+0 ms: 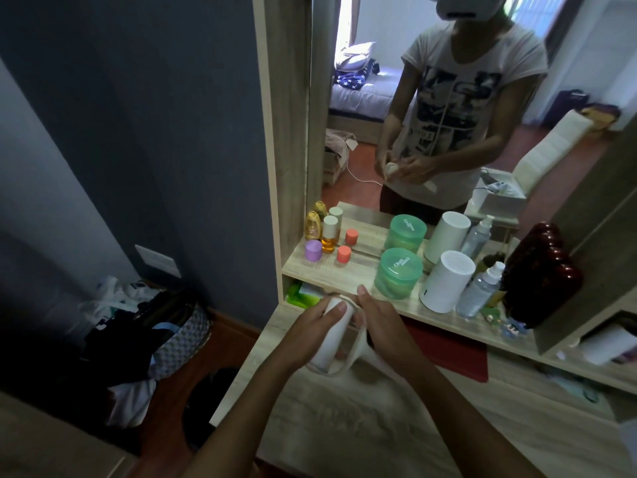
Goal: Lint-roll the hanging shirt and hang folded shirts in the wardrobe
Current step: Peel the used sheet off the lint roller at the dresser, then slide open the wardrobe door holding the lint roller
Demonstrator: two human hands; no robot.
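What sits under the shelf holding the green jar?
Under the shelf, a green box and a red panel show; both hands with the lint roller cover the rest.

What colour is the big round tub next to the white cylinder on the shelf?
The tub is translucent green with white lettering on its lid, clearest in the head view.

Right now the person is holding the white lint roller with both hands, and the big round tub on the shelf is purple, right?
Not quite. The head view shows both hands, left hand and right hand, on the white lint roller, but the big round tub on the shelf is green.
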